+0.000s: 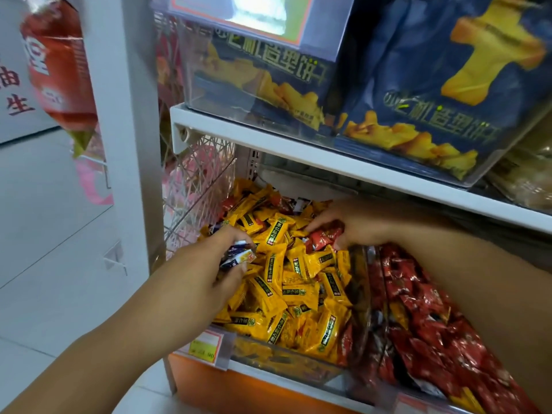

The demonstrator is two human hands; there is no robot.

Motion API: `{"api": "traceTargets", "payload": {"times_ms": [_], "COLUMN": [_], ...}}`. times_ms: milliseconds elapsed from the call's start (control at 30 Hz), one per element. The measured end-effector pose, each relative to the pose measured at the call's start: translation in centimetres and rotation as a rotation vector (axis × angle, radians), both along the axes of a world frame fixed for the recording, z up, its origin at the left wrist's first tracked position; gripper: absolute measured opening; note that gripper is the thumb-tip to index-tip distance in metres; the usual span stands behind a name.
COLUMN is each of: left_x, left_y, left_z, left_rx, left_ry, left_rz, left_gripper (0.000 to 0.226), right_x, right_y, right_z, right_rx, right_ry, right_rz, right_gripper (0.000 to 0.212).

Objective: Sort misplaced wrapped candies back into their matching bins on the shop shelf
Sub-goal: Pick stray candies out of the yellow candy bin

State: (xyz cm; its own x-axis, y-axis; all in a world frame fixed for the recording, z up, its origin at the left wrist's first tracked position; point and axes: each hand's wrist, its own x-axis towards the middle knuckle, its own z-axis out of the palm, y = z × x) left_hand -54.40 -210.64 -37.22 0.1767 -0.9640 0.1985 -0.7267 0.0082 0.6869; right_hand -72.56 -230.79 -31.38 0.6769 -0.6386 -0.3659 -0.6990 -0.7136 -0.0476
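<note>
A few blue-and-white candies (239, 254) are clenched in the left hand (209, 265) above the left side of the yellow-candy bin (280, 361). Farther in, a red candy (324, 236) is pinched by the right hand (358, 225) on the yellow pile — just beside the red candies (418, 309) heaped on the right.

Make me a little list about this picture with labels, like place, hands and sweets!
Place: shop shelf
Left side: yellow candies fill a clear bin
Right side: red candy pile, past a clear divider
Left hand: holds blue-and-white candies above the yellow ones
Right hand: grips misplaced red candies at the back of the yellow pile
Above: blue biscuit bags
Front: price tag
</note>
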Motion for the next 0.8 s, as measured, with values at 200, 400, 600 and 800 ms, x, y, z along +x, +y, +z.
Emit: {"api": "traceTargets", "payload": {"times_ms": [200,400,600,800], "left_x": [-0.1,0.0,-0.8,-1.4], "left_y": [0.0,0.2,0.0,-0.3], "left_z": [0.1,0.0,0.1,0.2], "left_rx": [-0.013,-0.001,-0.006,0.014], "left_ry": [0.000,-0.011,-0.007,-0.038], "left_rz": [0.000,0.008,-0.016,-0.045], "left_gripper": [0.021,0.020,0.019,0.020], "right_x": [0.5,-0.8,-1.1,-4.2], "right_y": [-0.2,0.2,1.0,2.6], "right_z": [-1.4,-1.9,-1.8,-0.2], "right_rx": [-0.008,-0.064,0.014,-0.149], "right_ry": [-0.085,-0.262,-0.457,-0.671], "right_rz": [-0.021,-0.018,-0.095,-0.236], "right_gripper": [0.046,0.026,0.020,0.022]}}
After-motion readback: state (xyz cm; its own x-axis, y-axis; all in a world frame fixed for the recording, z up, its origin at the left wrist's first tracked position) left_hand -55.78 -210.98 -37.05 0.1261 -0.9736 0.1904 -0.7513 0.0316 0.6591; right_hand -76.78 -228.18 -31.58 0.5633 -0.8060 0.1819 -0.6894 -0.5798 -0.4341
